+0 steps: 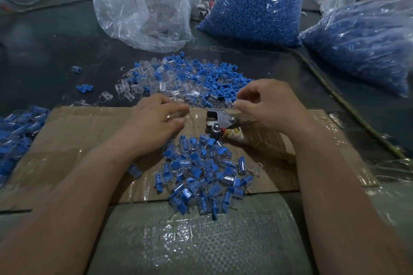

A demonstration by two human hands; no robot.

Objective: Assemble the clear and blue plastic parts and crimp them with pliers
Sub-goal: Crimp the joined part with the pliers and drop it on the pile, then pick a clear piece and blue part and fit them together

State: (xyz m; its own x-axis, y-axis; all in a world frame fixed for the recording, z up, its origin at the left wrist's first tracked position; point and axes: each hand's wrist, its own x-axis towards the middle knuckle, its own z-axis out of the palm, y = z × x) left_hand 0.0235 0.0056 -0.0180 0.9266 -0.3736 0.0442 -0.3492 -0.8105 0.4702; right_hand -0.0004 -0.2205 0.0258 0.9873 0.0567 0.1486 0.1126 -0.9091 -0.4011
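Your right hand point(266, 105) pinches a small clear plastic part point(231, 104) just beside the metal pliers point(220, 123); whether your left hand point(156, 118) grasps anything, I cannot tell.

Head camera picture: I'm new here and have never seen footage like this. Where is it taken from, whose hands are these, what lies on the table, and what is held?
There is no machine here: a person works with bare hands, and the one camera sits on their head, looking forward and down. The left hand is at the near edge of a loose pile of clear and blue parts; whether it holds anything is unclear. The right hand seems to pinch a small clear part at that edge. Between the hands, pliers lie on a taped cardboard sheet. Nearer the person is a heap of joined parts. Behind stand bags of blue parts and a bag of clear ones.
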